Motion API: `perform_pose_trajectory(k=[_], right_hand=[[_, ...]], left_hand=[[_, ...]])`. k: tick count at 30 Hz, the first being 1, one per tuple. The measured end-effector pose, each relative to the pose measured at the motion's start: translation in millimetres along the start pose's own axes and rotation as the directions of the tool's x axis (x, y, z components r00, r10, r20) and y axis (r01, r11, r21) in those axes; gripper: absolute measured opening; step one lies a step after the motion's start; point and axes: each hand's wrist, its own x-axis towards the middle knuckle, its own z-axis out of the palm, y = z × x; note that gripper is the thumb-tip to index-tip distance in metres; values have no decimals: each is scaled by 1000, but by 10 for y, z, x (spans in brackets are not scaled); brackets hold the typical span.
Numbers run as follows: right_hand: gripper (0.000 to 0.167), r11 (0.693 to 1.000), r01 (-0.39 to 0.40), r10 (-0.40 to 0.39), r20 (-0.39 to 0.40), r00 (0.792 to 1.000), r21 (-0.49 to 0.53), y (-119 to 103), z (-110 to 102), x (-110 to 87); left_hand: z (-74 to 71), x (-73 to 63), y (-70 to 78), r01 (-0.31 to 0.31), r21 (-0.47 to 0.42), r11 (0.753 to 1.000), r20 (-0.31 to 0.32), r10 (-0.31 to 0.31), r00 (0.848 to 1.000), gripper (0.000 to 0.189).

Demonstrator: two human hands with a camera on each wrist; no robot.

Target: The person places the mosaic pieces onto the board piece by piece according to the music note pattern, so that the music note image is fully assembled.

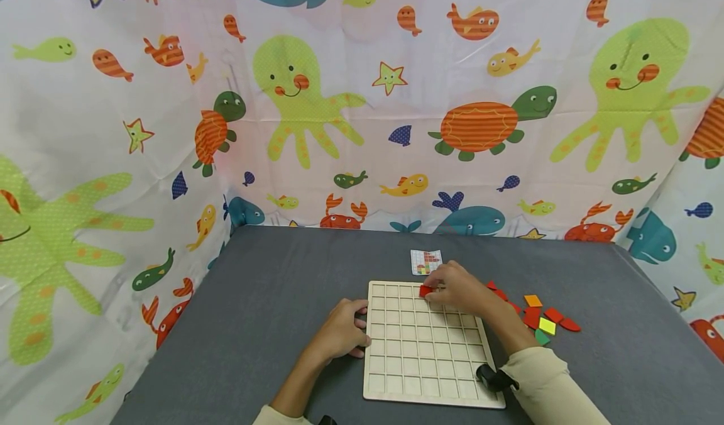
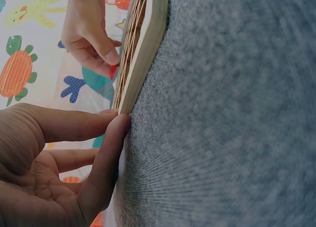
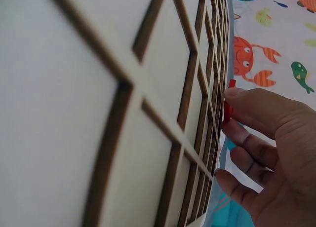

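Observation:
A pale wooden grid board (image 1: 428,349) with square cells lies on the table. My left hand (image 1: 341,328) is at its left side; in the left wrist view its thumb and a finger pinch the board's edge (image 2: 129,86). Over the far row of cells, my right hand (image 1: 457,288) holds a small red tile (image 1: 425,292) between thumb and fingertips. The right wrist view shows that red tile (image 3: 228,102) edge-on, close over the far part of the grid, with the other fingers loosely curled below.
A small card (image 1: 425,262) printed with a coloured grid pattern lies just beyond the board. To the board's right are scattered loose tiles: several red ones (image 1: 532,317), an orange one (image 1: 533,300), a yellow one (image 1: 547,325) and a green one (image 1: 542,337). A sea-animal curtain (image 1: 351,136) hangs behind the grey table (image 1: 271,287).

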Motion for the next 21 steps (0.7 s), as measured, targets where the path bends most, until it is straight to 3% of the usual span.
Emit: perform_pose_trajectory(k=[7, 21], right_hand=[[13, 999, 1, -1, 6, 1000, -33, -28, 34, 60], [32, 998, -65, 64, 18, 998, 26, -121, 45, 46]], left_hand=[[-2, -7, 4, -4, -6, 1000, 2, 4, 1000, 79], [0, -8, -3, -2, -11, 1000, 6, 2, 1000, 80]])
